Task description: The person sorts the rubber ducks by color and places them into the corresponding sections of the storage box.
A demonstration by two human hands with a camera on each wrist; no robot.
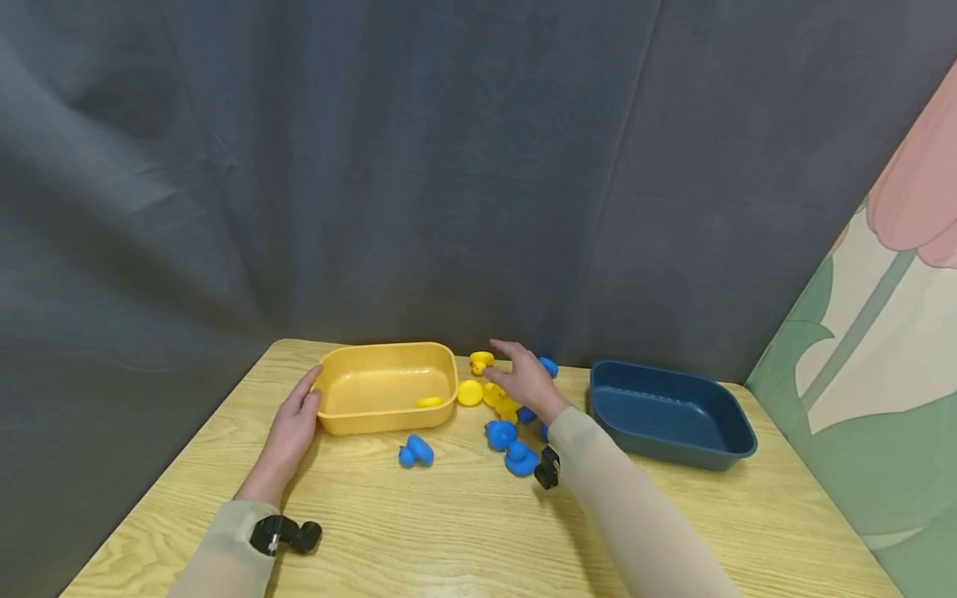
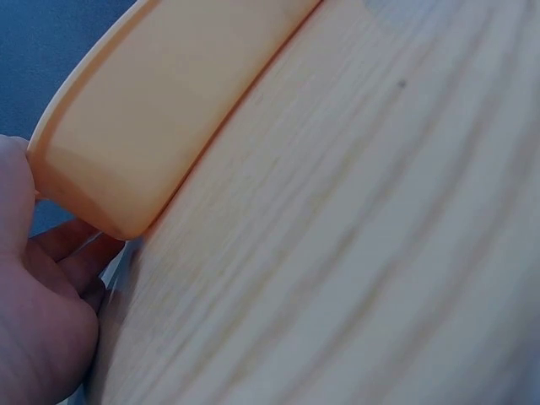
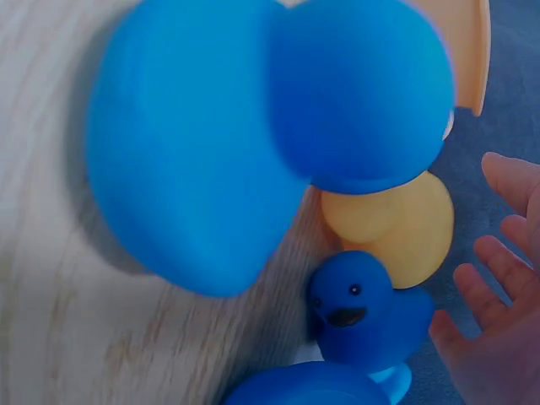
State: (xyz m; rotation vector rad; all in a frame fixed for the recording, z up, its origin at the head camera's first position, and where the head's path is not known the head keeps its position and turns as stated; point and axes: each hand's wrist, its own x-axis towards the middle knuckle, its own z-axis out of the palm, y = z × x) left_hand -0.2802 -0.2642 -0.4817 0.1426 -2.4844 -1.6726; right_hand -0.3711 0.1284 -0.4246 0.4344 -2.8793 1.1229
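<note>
My left hand (image 1: 290, 425) holds the left end of a yellow plastic tub (image 1: 389, 419), thumb at its rim and fingers low against its end, as the left wrist view shows. One yellow duck (image 1: 429, 402) lies inside. Fingers spread, my right hand (image 1: 527, 384) hovers over a group of rubber ducks and holds nothing. Beneath and around it are several yellow ducks, one of them (image 1: 470, 393) beside the tub, and blue ducks (image 1: 521, 458). In the right wrist view, a blue duck (image 3: 371, 316) with a black beak is nearest to the fingers.
A dark blue tub (image 1: 665, 444) stands to the right on the wooden table (image 1: 449, 531). Alone in front of the yellow tub lies a blue duck (image 1: 416, 450). Dark grey curtain (image 1: 449, 166) hangs behind the table, and a flower-patterned panel (image 1: 867, 399) borders its right side.
</note>
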